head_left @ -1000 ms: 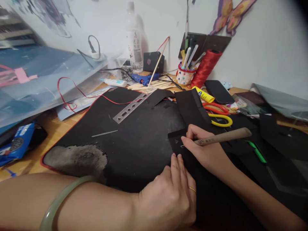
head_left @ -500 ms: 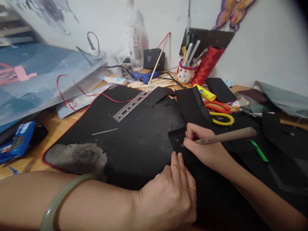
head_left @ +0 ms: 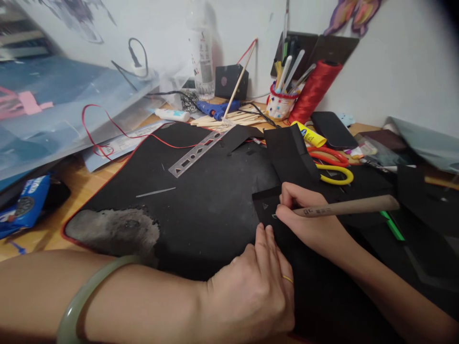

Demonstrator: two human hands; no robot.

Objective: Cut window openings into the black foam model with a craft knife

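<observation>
My right hand (head_left: 304, 215) grips a thick grey-beige pen (head_left: 351, 205) with printing on its barrel; its tip is hidden behind my fingers. That hand rests on a black paper piece (head_left: 266, 196), where a small pale triangle and a second little outline are drawn. With fingers stretched out, my left hand (head_left: 256, 282) presses its fingertips on the paper's near edge. Beneath lies a black mat (head_left: 208, 210) with a red border and a worn grey patch. A clear stencil ruler (head_left: 195, 155) lies farther back on the mat.
Behind the mat are a blue glue gun (head_left: 215, 111), thin wooden sticks (head_left: 247, 117), a bottle (head_left: 203, 62), a pen cup (head_left: 281, 102) and a red thread spool (head_left: 317, 91). Scissors (head_left: 337, 174), a yellow tube (head_left: 310, 134) and a phone (head_left: 333, 130) lie right. A blue packet (head_left: 30, 205) is left.
The pen's back end has swung a little to the right and down. The view has shifted slightly, and the small outline by my right fingers shows more clearly. My left hand stays in place.
</observation>
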